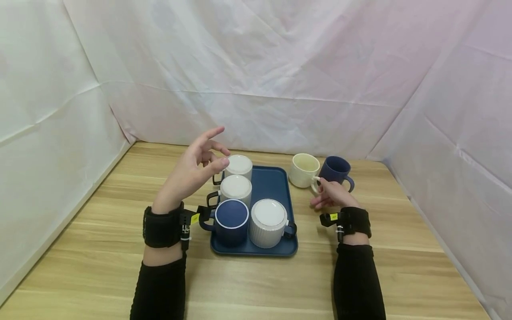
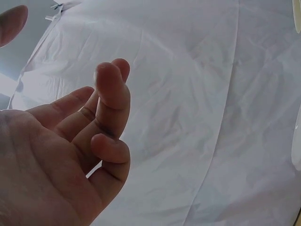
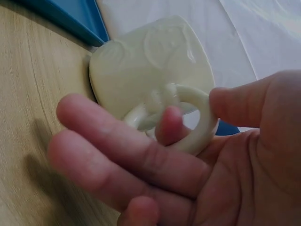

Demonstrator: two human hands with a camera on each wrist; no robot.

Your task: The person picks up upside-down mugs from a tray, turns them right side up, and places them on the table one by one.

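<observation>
My right hand point(image 1: 322, 193) rests on the table to the right of the tray, at the cream mug point(image 1: 304, 169). In the right wrist view one finger of my right hand point(image 3: 188, 165) is hooked through the cream mug's handle point(image 3: 204, 129), with the thumb against its rim; the cream mug point(image 3: 150, 61) stands upright on the wood. My left hand point(image 1: 204, 155) is raised above the tray's left side with fingers loosely spread. In the left wrist view my left hand point(image 2: 70, 155) holds nothing.
A blue tray point(image 1: 272, 182) carries four upside-down mugs: two white ones point(image 1: 238, 165) point(image 1: 236, 189), a navy one point(image 1: 231, 220) and a ribbed white one point(image 1: 269, 222). An upright navy mug point(image 1: 337, 170) stands just right of the cream mug. White sheets wall in the wooden table point(image 1: 100, 249).
</observation>
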